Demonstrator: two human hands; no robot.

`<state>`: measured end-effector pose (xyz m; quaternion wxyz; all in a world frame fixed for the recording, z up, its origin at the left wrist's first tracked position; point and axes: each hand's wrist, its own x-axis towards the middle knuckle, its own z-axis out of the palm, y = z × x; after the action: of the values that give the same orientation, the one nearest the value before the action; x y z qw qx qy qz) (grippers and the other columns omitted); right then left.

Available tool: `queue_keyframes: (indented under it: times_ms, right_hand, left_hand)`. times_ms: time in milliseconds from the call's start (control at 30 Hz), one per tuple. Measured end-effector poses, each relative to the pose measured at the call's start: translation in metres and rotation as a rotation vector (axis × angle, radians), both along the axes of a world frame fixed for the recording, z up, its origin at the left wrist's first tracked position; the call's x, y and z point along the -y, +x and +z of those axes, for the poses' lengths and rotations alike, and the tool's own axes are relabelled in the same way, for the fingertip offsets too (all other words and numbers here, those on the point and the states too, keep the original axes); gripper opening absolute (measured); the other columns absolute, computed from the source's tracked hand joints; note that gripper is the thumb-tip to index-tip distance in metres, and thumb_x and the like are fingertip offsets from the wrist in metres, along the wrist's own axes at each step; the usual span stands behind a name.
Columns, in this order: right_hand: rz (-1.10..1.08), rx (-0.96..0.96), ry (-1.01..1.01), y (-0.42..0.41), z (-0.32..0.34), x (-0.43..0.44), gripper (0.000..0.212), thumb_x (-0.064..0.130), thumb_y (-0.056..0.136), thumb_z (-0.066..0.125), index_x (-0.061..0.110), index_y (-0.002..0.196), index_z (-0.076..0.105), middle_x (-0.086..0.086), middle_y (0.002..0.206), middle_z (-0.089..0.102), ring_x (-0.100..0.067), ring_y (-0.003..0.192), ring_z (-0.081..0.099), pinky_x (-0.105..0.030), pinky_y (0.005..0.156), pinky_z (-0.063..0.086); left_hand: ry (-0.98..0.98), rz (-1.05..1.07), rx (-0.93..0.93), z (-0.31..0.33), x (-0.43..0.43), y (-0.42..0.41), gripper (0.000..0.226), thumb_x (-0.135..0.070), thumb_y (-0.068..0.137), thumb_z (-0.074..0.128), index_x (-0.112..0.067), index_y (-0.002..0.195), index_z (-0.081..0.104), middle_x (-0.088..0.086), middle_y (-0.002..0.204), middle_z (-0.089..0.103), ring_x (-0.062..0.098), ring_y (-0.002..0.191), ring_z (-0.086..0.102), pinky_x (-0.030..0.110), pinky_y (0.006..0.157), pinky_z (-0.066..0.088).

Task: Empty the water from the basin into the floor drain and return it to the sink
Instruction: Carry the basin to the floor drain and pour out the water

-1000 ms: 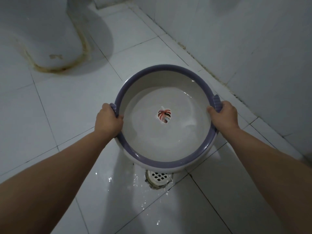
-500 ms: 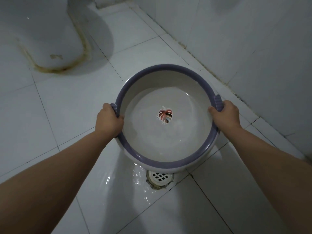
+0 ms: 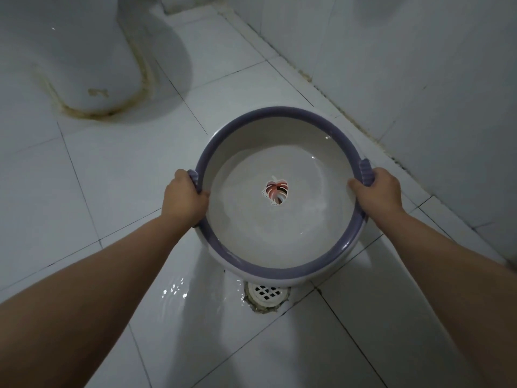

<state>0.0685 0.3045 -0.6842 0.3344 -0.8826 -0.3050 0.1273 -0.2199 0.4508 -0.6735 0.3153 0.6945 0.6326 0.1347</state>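
A round white basin (image 3: pixel 279 236) with a purple rim and a leaf print at its bottom hangs over the tiled floor, tipped toward me, with shallow water inside. My left hand (image 3: pixel 183 196) grips its left handle and my right hand (image 3: pixel 376 190) grips its right handle. Just below the basin's near edge lies the white floor drain (image 3: pixel 267 294), partly covered by the basin. Water glistens on the tile (image 3: pixel 179 292) left of the drain.
A toilet base (image 3: pixel 84 57) with a stained seal stands at the upper left. A tiled wall (image 3: pixel 419 65) runs along the right, meeting the floor in a grimy joint. White floor tiles spread all round.
The wet patch left of the drain has spread and shines more. The basin and both hands have hardly shifted.
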Motion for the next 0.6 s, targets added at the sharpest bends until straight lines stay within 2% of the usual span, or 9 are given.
queue_keyframes:
  times_ms: [167,300,433,600]
  right_hand:
    - [0.007,-0.001,0.001,0.0003,-0.0009,-0.0003,0.016,0.017,0.080,0.062,0.009,0.075,0.049,0.002,0.063,0.045,-0.016,0.060,0.044,-0.023,0.048,0.028]
    - [0.009,0.009,-0.002,0.0005,-0.0005,-0.0009,0.017,0.017,0.080,0.063,0.009,0.074,0.048,0.004,0.061,0.043,-0.015,0.058,0.042,-0.021,0.047,0.028]
    - [0.018,0.010,0.000,0.0007,-0.0005,-0.0003,0.018,0.017,0.080,0.063,0.008,0.074,0.049,0.000,0.063,0.045,-0.018,0.061,0.044,-0.024,0.049,0.027]
    - [0.023,0.011,-0.018,0.0008,0.0003,-0.0004,0.017,0.018,0.080,0.063,0.008,0.077,0.049,-0.006,0.071,0.050,-0.021,0.065,0.046,-0.025,0.059,0.031]
  left_hand:
    - [0.003,-0.004,-0.008,0.0005,0.0010,-0.0009,0.033,-0.006,0.084,0.056,0.003,0.113,0.044,0.022,0.103,0.059,0.029,0.083,0.053,0.033,0.068,0.042]
    - [-0.002,0.001,-0.002,0.0008,0.0013,-0.0012,0.032,-0.007,0.084,0.056,0.002,0.113,0.045,0.020,0.103,0.058,0.025,0.080,0.050,0.031,0.068,0.042]
    - [-0.009,0.003,-0.009,0.0011,0.0017,-0.0010,0.033,-0.007,0.084,0.057,0.002,0.114,0.045,0.021,0.105,0.058,0.033,0.091,0.057,0.032,0.070,0.042]
    - [-0.012,0.004,-0.010,0.0009,0.0014,-0.0001,0.032,-0.007,0.085,0.057,0.001,0.113,0.044,0.020,0.104,0.058,0.025,0.081,0.051,0.030,0.070,0.041]
